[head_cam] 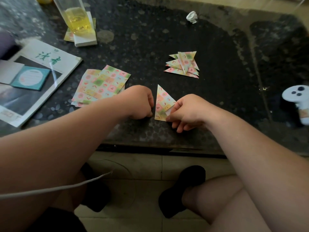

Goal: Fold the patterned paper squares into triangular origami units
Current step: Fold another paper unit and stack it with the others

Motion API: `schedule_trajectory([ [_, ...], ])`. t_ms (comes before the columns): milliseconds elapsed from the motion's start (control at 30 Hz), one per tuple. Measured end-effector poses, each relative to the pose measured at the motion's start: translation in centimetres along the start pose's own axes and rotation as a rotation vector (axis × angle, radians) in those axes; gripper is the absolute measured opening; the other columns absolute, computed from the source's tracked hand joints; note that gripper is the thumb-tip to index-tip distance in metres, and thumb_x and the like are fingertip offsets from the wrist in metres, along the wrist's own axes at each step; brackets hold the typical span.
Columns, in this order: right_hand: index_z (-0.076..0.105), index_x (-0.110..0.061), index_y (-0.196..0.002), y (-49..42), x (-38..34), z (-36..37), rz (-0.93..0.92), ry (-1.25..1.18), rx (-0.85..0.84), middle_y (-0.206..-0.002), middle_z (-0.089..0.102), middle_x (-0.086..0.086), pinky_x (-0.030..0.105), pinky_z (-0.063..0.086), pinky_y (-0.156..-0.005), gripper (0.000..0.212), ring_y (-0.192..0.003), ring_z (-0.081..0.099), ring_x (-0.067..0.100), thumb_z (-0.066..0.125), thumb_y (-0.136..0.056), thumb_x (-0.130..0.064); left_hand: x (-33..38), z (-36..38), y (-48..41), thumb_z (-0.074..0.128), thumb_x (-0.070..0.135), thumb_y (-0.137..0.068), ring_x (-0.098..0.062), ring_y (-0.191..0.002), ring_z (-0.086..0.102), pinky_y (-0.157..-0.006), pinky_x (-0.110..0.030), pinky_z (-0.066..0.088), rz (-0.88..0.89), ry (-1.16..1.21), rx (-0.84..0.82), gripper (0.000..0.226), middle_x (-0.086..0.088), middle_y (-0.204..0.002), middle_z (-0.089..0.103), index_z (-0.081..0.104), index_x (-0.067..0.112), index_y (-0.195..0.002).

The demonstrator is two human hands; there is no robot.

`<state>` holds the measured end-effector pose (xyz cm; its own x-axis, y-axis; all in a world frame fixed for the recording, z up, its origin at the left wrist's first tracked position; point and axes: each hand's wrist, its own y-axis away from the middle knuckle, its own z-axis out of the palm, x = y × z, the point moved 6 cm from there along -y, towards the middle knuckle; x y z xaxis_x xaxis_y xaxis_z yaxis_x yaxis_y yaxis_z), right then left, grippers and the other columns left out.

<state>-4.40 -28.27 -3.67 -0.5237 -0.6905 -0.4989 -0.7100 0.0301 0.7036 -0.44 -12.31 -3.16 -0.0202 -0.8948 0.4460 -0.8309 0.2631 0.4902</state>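
A patterned paper triangle (162, 103) lies on the dark speckled table (167, 39) between my hands. My right hand (187, 111) pinches its lower right corner, where a white flap shows. My left hand (139, 102) is a closed fist resting on the table just left of the triangle, at its left edge. A stack of unfolded patterned squares (100, 85) lies to the left. A pile of folded triangular units (184, 64) sits farther back on the right.
A magazine (40, 77) with a teal card lies at the left. A glass of yellow liquid (76, 17) stands on a white block at the back. A crumpled white paper (192, 16) lies far back; a white controller (299, 101) at right. The table edge runs near my knees.
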Motion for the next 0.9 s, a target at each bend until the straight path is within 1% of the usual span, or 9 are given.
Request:
schedule_trajectory([
  [100, 0.069, -0.013, -0.094, -0.1, -0.3, -1.2, -0.02, -0.072, 0.142, -0.079, 0.077, 0.009, 0.022, 0.051, -0.043, 0.004, -0.054, 0.071, 0.013, 0.073, -0.094, -0.015, -0.4, 0.0, 0.7, 0.085, 0.034, -0.078, -0.014, -0.088, 0.063, -0.077, -0.033, 0.054, 0.037, 0.063, 0.051, 0.025, 0.007, -0.092, 0.068, 0.062, 0.029, -0.086],
  [200, 0.063, -0.014, -0.1, -0.2, -0.3, -2.1, 0.019, -0.372, 0.248, -0.094, 0.073, 0.014, 0.027, 0.059, -0.051, 0.009, -0.072, 0.076, 0.021, 0.069, -0.096, -0.009, -0.3, 0.8, 1.6, 0.083, 0.045, -0.079, -0.008, -0.085, 0.059, -0.068, -0.027, 0.049, 0.074, 0.031, 0.099, 0.031, 0.011, -0.094, 0.064, 0.06, 0.03, -0.095],
  [333, 0.059, -0.016, -0.103, -0.5, -0.8, -1.7, 0.009, -0.566, 0.187, -0.105, 0.069, 0.016, 0.033, 0.062, -0.063, 0.016, -0.085, 0.076, 0.026, 0.067, -0.095, -0.004, -0.3, 1.9, 2.0, 0.079, 0.05, -0.083, -0.003, -0.081, 0.052, -0.06, -0.016, 0.036, 0.121, 0.005, 0.159, 0.041, 0.013, -0.099, 0.055, 0.058, 0.028, -0.11],
  [433, 0.058, -0.019, -0.114, -0.5, -1.7, -1.2, -0.098, -0.591, 0.13, -0.101, 0.076, 0.01, 0.036, 0.063, -0.073, 0.032, -0.091, 0.076, 0.023, 0.063, -0.092, 0.003, -0.2, 1.9, 2.1, 0.076, 0.057, -0.082, -0.005, -0.082, 0.05, -0.06, -0.02, 0.036, 0.117, 0.025, 0.192, 0.043, 0.013, -0.099, 0.052, 0.055, 0.03, -0.107],
  [500, 0.059, -0.023, -0.114, -0.4, -2.2, -0.8, -0.163, -0.499, 0.089, -0.1, 0.078, 0.003, 0.038, 0.063, -0.081, 0.04, -0.096, 0.075, 0.019, 0.059, -0.088, 0.008, -0.1, 1.9, 2.0, 0.071, 0.051, -0.088, -0.011, -0.087, 0.052, -0.065, -0.026, 0.04, 0.115, 0.032, 0.203, 0.034, 0.01, -0.1, 0.051, 0.055, 0.028, -0.106],
  [567, 0.062, -0.022, -0.109, -0.5, -2.3, -0.4, -0.207, -0.365, 0.06, -0.101, 0.078, -0.001, 0.034, 0.063, -0.08, 0.04, -0.099, 0.073, 0.016, 0.055, -0.087, 0.011, -0.1, 1.7, 1.7, 0.065, 0.039, -0.096, -0.012, -0.087, 0.05, -0.07, -0.027, 0.038, 0.105, 0.013, 0.214, 0.017, 0.009, -0.098, 0.05, 0.052, 0.026, -0.095],
  [633, 0.066, -0.021, -0.103, -0.6, -2.2, -0.4, -0.271, -0.161, 0.082, -0.099, 0.077, -0.005, 0.026, 0.061, -0.077, 0.035, -0.099, 0.072, 0.01, 0.056, -0.089, 0.009, -0.5, 1.4, 1.3, 0.061, 0.031, -0.099, -0.011, -0.08, 0.05, -0.067, -0.026, 0.036, 0.07, 0.003, 0.217, 0.023, 0.008, -0.091, 0.051, 0.047, 0.026, -0.08],
  [800, 0.069, -0.031, -0.104, -0.4, -1.9, -0.6, -0.416, 0.208, 0.158, -0.103, 0.064, -0.016, 0.014, 0.049, -0.075, 0.026, -0.095, 0.063, 0.003, 0.077, -0.086, -0.015, -1.3, 0.7, 0.9, 0.065, 0.03, -0.097, -0.014, -0.08, 0.056, -0.062, -0.028, 0.04, 0.004, 0.04, 0.211, 0.018, 0.004, -0.089, 0.059, 0.055, 0.025, -0.082],
  [900, 0.066, -0.033, -0.116, -0.2, -2.0, -0.1, -0.522, 0.334, 0.168, -0.111, 0.055, -0.016, 0.017, 0.048, -0.089, 0.037, -0.105, 0.054, 0.003, 0.083, -0.083, -0.031, -1.5, 0.4, 0.7, 0.068, 0.03, -0.094, -0.014, -0.082, 0.057, -0.062, -0.028, 0.04, -0.007, 0.073, 0.245, 0.018, 0.005, -0.089, 0.061, 0.056, 0.026, -0.081],
])
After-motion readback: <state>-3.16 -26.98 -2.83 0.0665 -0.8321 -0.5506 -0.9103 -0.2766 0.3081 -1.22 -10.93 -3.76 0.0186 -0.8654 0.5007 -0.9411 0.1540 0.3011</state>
